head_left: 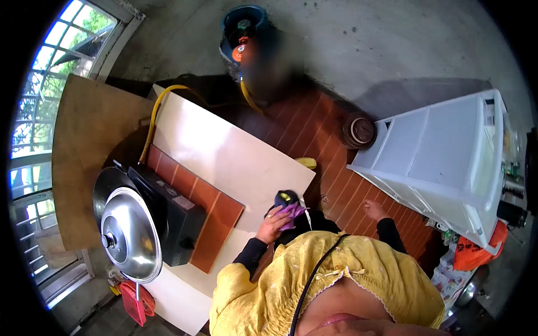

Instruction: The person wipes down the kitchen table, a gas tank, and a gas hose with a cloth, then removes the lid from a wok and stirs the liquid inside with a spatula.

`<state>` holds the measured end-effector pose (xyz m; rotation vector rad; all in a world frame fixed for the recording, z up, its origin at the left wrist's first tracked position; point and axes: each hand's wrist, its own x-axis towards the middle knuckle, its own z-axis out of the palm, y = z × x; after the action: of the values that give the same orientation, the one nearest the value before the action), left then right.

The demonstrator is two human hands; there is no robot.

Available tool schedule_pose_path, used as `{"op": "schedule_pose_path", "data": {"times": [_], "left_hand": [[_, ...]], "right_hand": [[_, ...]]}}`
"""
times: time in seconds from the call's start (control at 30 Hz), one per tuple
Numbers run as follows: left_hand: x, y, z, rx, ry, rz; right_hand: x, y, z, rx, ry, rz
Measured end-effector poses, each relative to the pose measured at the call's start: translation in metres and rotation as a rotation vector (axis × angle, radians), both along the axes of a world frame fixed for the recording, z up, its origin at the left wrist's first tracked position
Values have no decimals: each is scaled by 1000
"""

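My left hand (pixel 271 225) is closed on a bunched purple cloth (pixel 292 215) at the near edge of the pale tabletop (pixel 224 145). Against the cloth sits a small dark object with a yellow-green patch (pixel 286 197); its kind is unclear, and I cannot tell whether my fingers touch it. My right hand (pixel 375 210) hangs over the tiled floor to the right, its fingers loosely curled, with nothing visible in them.
At left, a black stove (pixel 168 218) carries a wok with a steel lid (pixel 130 235). A yellow hose (pixel 154 120) runs toward a gas cylinder (pixel 238 33). White plastic drawers (pixel 426 151) and a brown jar (pixel 359 131) stand right. A red basket (pixel 132 302) lies lower left.
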<state>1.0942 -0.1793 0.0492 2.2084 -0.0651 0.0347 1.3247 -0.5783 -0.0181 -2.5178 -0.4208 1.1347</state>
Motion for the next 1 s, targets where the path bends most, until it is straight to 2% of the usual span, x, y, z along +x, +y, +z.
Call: {"op": "schedule_pose_path", "data": {"times": [0.03, 0.2, 0.23, 0.33, 0.4, 0.5, 0.57, 0.63, 0.7, 0.73, 0.8, 0.87, 1.0], "left_hand": [[-10, 2, 3, 11, -9, -12], [-41, 19, -4, 150, 96, 254], [-31, 18, -4, 161, 83, 243], [18, 14, -19, 265, -122, 619], [65, 13, -14, 306, -189, 814], [117, 17, -13, 311, -194, 917], [134, 15, -18, 357, -233, 887], [132, 9, -19, 350, -290, 755], [119, -7, -14, 329, -283, 573], [109, -16, -12, 319, -284, 478], [81, -29, -13, 309, -286, 384], [46, -32, -15, 341, -253, 162], [-22, -16, -20, 304, -121, 240]], "right_hand": [[-1, -1, 4, 11, -9, -12], [2, -3, 17, -32, -46, 23], [-2, -8, 19, -21, -56, 11], [-23, -40, 11, 136, -29, -124], [-36, -72, -6, 3, -70, 21], [-53, -99, 1, -152, -25, 74], [-65, -119, -9, -155, 40, 12], [-67, -131, -18, -155, 97, -46], [-62, -133, -26, -274, 56, 287], [-60, -133, -33, -270, 53, 286], [-53, -134, -43, -40, -113, 162], [-41, -117, -34, 29, -147, 141], [-19, -69, 13, 100, -224, 57]]}}
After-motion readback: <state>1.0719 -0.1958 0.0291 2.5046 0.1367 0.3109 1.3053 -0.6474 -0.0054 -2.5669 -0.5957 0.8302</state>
